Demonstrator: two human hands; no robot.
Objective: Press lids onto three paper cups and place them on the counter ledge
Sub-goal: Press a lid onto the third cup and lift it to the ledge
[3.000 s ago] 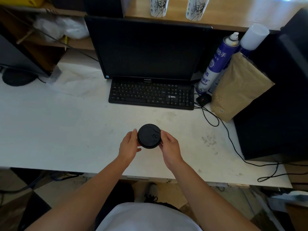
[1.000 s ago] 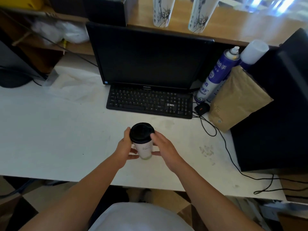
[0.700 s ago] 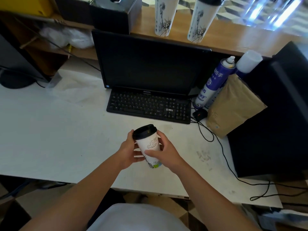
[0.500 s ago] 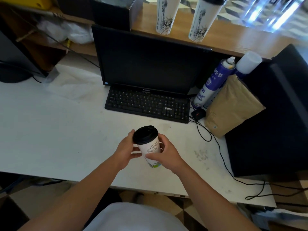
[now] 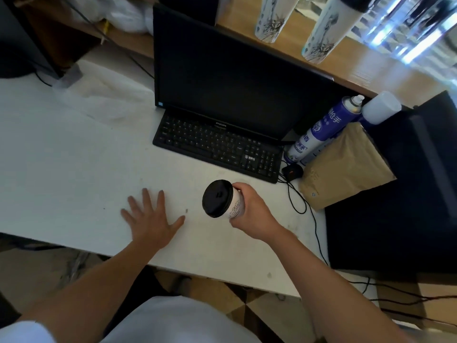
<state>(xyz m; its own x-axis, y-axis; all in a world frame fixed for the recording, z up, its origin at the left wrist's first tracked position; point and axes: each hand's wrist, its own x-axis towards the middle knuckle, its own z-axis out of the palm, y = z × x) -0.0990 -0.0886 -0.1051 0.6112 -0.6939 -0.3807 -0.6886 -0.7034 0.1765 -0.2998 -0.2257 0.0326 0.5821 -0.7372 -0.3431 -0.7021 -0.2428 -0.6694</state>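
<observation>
Your white paper cup (image 5: 237, 206) with blue line art wears a black lid (image 5: 217, 198) pressed fully on; it tilts left, lifted off the counter (image 5: 74, 169). Two more printed cups, one (image 5: 273, 19) beside the other (image 5: 326, 30), stand upright on the wooden ledge (image 5: 371, 68) behind.

Bare forearms, no watch or rings seen. White short sleeve (image 5: 27, 330) at left shoulder; white shirt front (image 5: 173, 320) below (plain, no print visible).
</observation>
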